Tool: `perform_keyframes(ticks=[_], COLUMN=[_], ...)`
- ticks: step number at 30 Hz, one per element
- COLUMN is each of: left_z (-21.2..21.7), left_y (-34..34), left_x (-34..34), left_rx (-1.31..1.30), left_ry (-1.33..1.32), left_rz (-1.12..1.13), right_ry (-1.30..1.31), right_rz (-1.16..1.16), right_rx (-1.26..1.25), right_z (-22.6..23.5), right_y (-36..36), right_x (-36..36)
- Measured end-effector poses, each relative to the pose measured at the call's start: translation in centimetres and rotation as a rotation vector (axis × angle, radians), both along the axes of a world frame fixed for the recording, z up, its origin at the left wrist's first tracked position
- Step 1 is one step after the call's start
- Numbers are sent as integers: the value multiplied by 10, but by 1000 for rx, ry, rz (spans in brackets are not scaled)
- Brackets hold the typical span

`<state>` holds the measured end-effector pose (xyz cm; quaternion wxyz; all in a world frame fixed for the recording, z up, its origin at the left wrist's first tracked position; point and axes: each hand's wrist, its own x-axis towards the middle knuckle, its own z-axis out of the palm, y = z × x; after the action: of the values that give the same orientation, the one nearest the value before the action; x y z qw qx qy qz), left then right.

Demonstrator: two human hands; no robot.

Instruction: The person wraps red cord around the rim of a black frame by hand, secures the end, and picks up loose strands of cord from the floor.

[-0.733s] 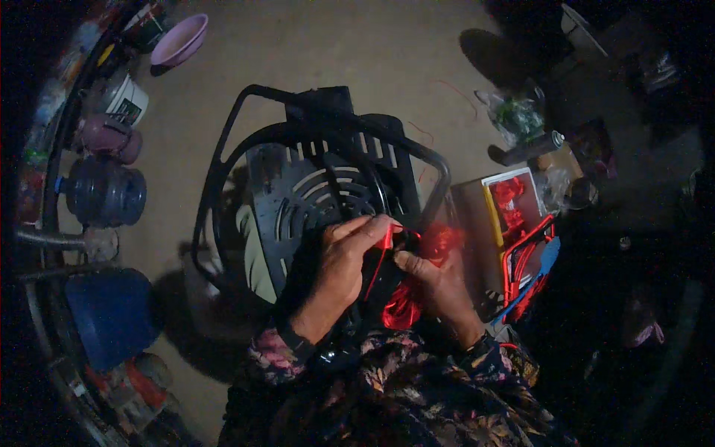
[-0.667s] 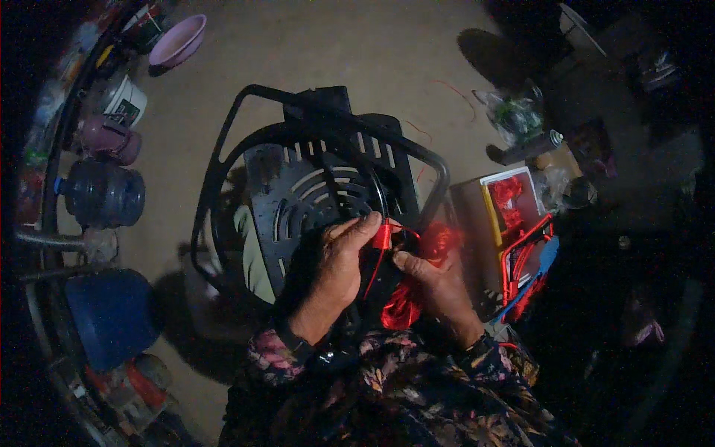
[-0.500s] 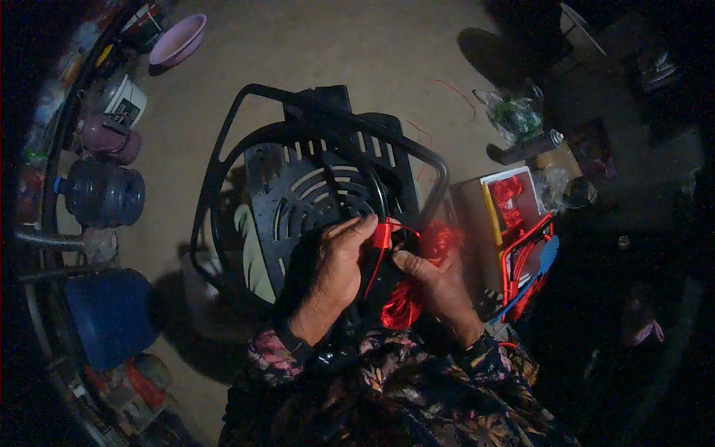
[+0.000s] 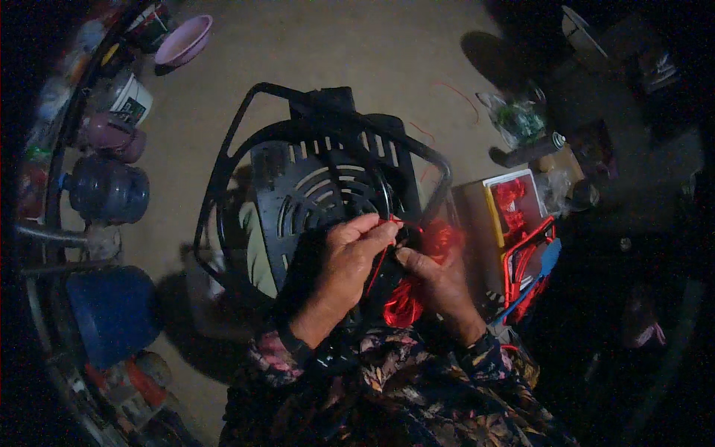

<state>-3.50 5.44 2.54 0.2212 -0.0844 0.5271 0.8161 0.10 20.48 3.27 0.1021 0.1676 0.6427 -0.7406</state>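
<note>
My left hand [image 4: 346,261] is closed, thumb and fingers pinching the red cord [image 4: 392,219] where it is wound round a dark metal tube [image 4: 384,186]. Close by on the right, my right hand [image 4: 441,289] grips a shiny red cord bundle [image 4: 402,304]; more of the bundle shows above its fingers, smeared by motion. A single strand hangs below the winding, and another runs across between the two hands. Under and beyond the hands lies a black slotted plastic chair seat [image 4: 328,179] with a bent black tube frame [image 4: 216,175] round it.
At right stands a box [image 4: 489,201] with red cord in it, beside a red and blue rack-like thing [image 4: 547,257]. Plastic bags and a spray can [image 4: 525,151] lie beyond. Along the left are a blue bin [image 4: 112,316], a water jug [image 4: 110,188], buckets and a pink basin [image 4: 184,41].
My left thumb and fingers have moved slightly right and over the red winding, covering much of it. The right hand keeps hold of the bundle, with little shift.
</note>
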Motion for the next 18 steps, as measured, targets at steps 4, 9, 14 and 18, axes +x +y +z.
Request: perform_keyframes(ticks=[4, 9, 14, 18], left_z=[-8, -3, 14, 4], left_y=[5, -5, -11, -5], left_x=[2, 2, 1, 15], left_rx=[32, -206, -500, -577], left_ry=[-7, 125, 313, 556], left_rz=[30, -76, -300, -190], right_ry=[51, 42, 100, 323], right_rz=[15, 80, 129, 94], right_rx=[53, 330, 315, 89], right_z=[7, 19, 68, 108], right_y=[2, 39, 83, 79], right_x=[0, 3, 10, 12])
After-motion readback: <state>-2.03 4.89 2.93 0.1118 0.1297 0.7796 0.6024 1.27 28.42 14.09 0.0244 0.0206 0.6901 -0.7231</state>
